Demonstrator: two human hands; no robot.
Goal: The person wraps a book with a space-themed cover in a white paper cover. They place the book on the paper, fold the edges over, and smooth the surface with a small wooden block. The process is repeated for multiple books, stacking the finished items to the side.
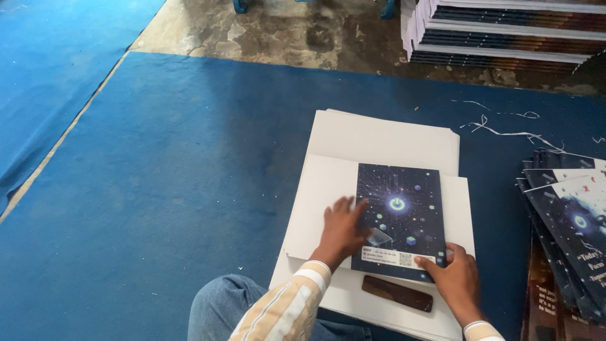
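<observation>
Here we see the left hand [341, 230] lying flat, fingers spread, on the left edge of a dark printed booklet [401, 218]. The right hand [456, 278] pinches the booklet's near right corner, thumb on top. The booklet rests on a stack of white sheets [379, 142] on the blue carpet [158, 189], with a dark wooden block [398, 293] by the stack's near edge.

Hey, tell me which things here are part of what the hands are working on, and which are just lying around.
In use:
- dark printed cover, under both hands
- left hand flat on its left edge
- right hand at its bottom right corner
- white sheets beneath it

Lying about:
- dark flat block on the sheets
- fanned covers at right
- stacked books at the back
- paper strips on the blue carpet
</observation>
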